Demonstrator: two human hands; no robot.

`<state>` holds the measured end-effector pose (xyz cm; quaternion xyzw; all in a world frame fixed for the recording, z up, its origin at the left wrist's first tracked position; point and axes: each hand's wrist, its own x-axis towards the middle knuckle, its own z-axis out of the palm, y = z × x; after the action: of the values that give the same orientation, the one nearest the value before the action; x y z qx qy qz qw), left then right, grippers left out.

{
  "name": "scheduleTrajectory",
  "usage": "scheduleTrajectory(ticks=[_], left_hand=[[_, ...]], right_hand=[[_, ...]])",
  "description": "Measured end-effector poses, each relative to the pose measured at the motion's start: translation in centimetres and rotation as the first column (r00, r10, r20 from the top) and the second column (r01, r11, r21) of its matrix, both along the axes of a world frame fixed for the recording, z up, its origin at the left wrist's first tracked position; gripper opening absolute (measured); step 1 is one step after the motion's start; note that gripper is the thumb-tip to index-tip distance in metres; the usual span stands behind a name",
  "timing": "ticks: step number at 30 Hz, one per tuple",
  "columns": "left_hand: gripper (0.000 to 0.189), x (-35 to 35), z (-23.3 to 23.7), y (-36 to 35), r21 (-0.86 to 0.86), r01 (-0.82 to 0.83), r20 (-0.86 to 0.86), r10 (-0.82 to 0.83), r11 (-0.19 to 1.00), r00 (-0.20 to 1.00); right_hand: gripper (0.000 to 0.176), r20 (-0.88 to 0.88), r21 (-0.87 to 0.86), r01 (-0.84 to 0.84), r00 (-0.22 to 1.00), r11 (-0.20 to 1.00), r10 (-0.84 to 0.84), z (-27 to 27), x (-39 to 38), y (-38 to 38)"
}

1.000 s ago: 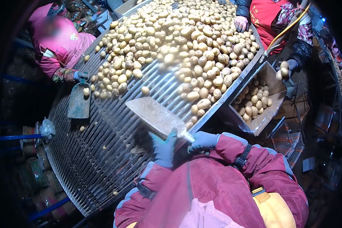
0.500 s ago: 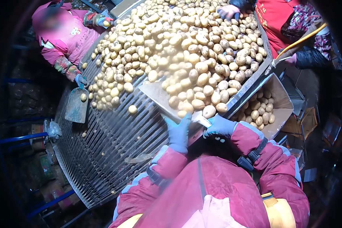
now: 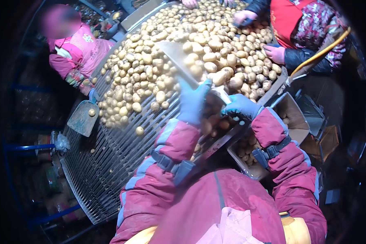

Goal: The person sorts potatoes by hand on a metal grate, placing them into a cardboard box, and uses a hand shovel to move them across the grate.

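A metal scoop (image 3: 177,59) reaches into the heap of potatoes (image 3: 144,61) on the slatted metal table (image 3: 114,162). My right hand (image 3: 242,106), in a blue glove, is wrapped round the scoop's pale handle. Against the scoop's near edge is my left hand (image 3: 192,99), also gloved and blurred by motion; its fingers appear closed on that edge. Several potatoes lie in front of the scoop blade, some smeared by motion. Other potatoes show in shadow below the scoop, between my hands.
At the left a person in pink holds a greenish scoop (image 3: 83,118). Another person's hands (image 3: 275,53) are at the heap's right edge, near a yellow hose (image 3: 323,51). More gloved hands show at the top. Boxes (image 3: 295,116) of potatoes stand below the table's right side.
Both my hands and the scoop have moved forward, further over the heap. The co-worker's hand at the right now rests by the potatoes, and more hands have appeared at the top.
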<state>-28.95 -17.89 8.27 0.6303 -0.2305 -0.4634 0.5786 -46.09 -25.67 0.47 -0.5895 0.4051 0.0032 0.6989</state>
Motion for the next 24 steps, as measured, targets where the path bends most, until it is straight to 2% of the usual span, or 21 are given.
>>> scheduleTrajectory(ticks=[1, 2, 3, 4, 5, 6, 7, 9, 10, 11, 14, 17, 19, 22, 23, 24], left_hand=[[0.08, -0.2, 0.6, 0.3, -0.031, 0.027, -0.059, -0.028, 0.999, 0.998], [0.078, -0.3, 0.7, 0.9, -0.046, 0.033, -0.07, -0.036, 0.998, 0.997], [0.075, -0.2, 0.5, 1.6, -0.06, 0.036, -0.053, -0.039, 0.998, 0.998], [0.073, 0.3, 0.0, 2.7, -0.074, 0.031, -0.019, -0.032, 0.997, 0.999], [0.078, 1.2, -1.2, 4.0, -0.09, 0.027, 0.072, -0.02, 0.996, 0.997], [0.082, 2.2, -2.4, 5.2, -0.104, 0.02, 0.163, -0.003, 0.994, 0.987], [0.088, 2.8, -2.9, 6.7, -0.161, 0.006, 0.188, 0.024, 0.987, 0.982], [0.085, 4.2, -2.8, 9.7, -0.097, -0.035, 0.232, 0.057, 0.995, 0.971], [0.085, 4.8, -2.6, 11.1, -0.078, -0.061, 0.232, 0.078, 0.995, 0.97], [0.084, 5.7, -3.2, 12.4, -0.108, -0.081, 0.214, 0.102, 0.991, 0.971], [0.078, 8.9, -4.9, 16.4, 0.001, -0.151, 0.156, 0.149, 0.989, 0.976], [0.075, 11.5, -6.7, 19.4, -0.065, -0.175, 0.087, 0.18, 0.982, 0.98], [0.073, 12.8, -7.1, 21.3, -0.043, -0.191, 0.073, 0.194, 0.981, 0.978], [0.074, 14.4, -6.3, 22.9, -0.039, -0.203, 0.124, 0.206, 0.978, 0.971], [0.077, 14.8, -5.4, 22.8, -0.066, -0.146, 0.144, 0.154, 0.987, 0.977], [0.083, 14.7, -3.8, 22.4, -0.101, -0.138, 0.254, 0.16, 0.985, 0.954]], right_hand=[[0.031, 0.027, -0.015, -0.007, 1.0, 1.0, 0.008, -0.5, -0.2, 0.3], [0.023, 0.079, 0.054, 0.047, 0.996, 0.997, -0.051, -0.8, -0.1, 1.5], [0.024, 0.106, 0.034, -0.002, 0.994, 0.999, -0.002, -0.8, 0.0, 2.6], [0.025, 0.133, 0.013, -0.048, 0.99, 0.999, 0.046, -0.8, 0.1, 3.6], [0.025, 0.09, 0.154, 0.002, 0.996, 0.988, -0.016, 0.0, 0.8, 4.9], [0.026, 0.095, 0.138, -0.045, 0.995, 0.989, 0.032, -0.1, 1.3, 6.1], [0.027, 0.1, 0.12, -0.093, 0.992, 0.988, 0.082, -0.3, 1.9, 7.3], [0.027, 0.105, 0.227, -0.098, 0.992, 0.969, 0.076, -0.8, 3.7, 10.0], [0.033, 0.069, 0.283, -0.137, 0.99, 0.949, 0.122, -0.5, 4.6, 11.0], [0.031, 0.024, 0.237, -0.152, 0.988, 0.96, 0.15, 0.0, 5.7, 12.2], [0.029, 0.054, 0.273, -0.154, 0.988, 0.95, 0.145, -1.5, 7.9, 15.3], [0.027, -0.003, 0.252, -0.171, 0.984, 0.953, 0.177, -0.8, 9.7, 17.4], [0.026, -0.052, 0.253, -0.182, 0.978, 0.95, 0.201, 0.1, 11.2, 19.0], [0.025, -0.078, 0.282, -0.216, 0.966, 0.935, 0.247, 1.3, 13.7, 20.5], [0.024, -0.085, 0.303, -0.249, 0.954, 0.92, 0.286, 1.3, 14.6, 20.8], [0.025, 0.005, 0.25, -0.148, 0.988, 0.957, 0.152, 0.2, 15.4, 21.1]])
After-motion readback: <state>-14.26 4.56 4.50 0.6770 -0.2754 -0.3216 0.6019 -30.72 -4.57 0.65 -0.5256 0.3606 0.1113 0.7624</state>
